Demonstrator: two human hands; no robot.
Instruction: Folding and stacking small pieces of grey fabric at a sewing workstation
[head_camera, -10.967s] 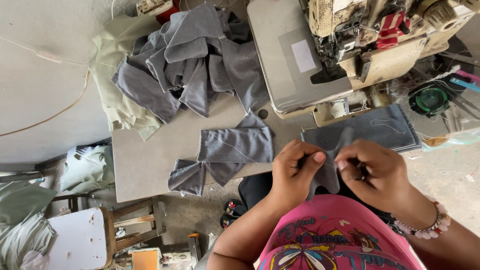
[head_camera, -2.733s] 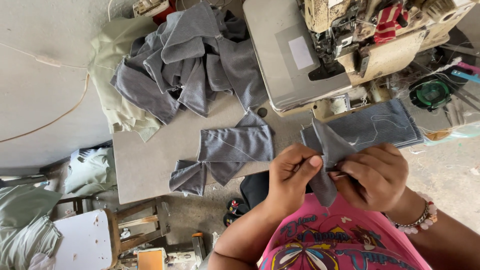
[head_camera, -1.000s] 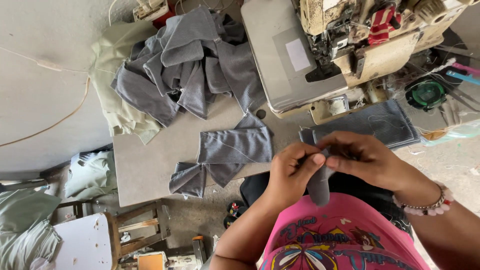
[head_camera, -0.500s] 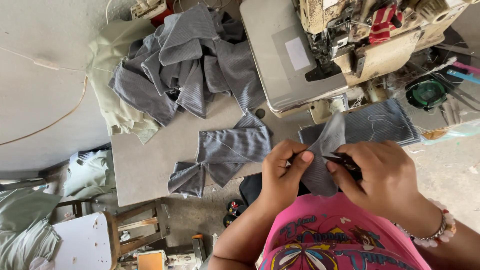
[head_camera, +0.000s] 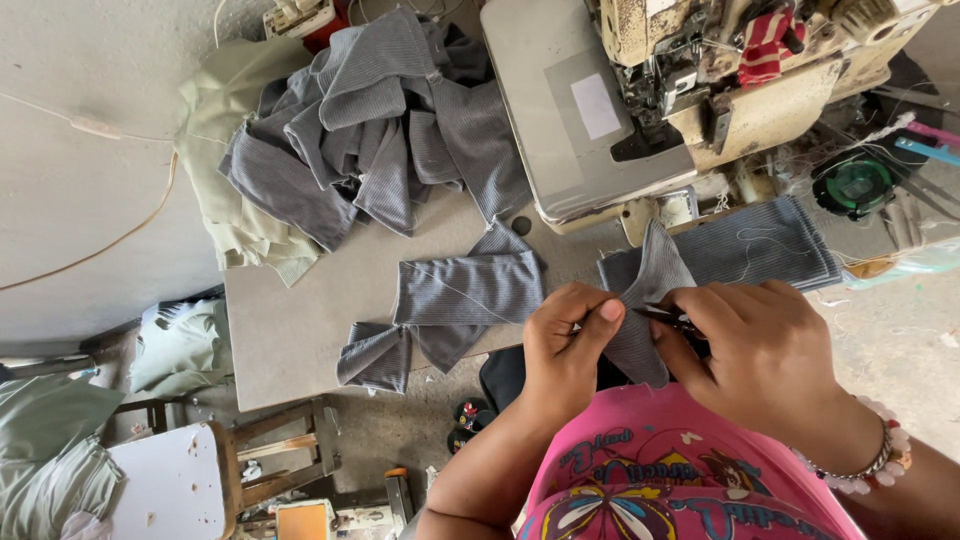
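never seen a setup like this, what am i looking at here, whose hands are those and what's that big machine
This is one picture from a camera worn on a person's head, looking down at their own two bare hands. The left hand and the right hand both pinch a small piece of grey ribbed fabric between them; a small dark tool shows at the right hand's fingers, too hidden to name. Above sits a worn cream industrial sewing machine on a grey worktable. On the table lie a flat stack of grey ribbed pieces, a few loose folded grey pieces, and a big heap of the same grey cloth over pale green fabric.
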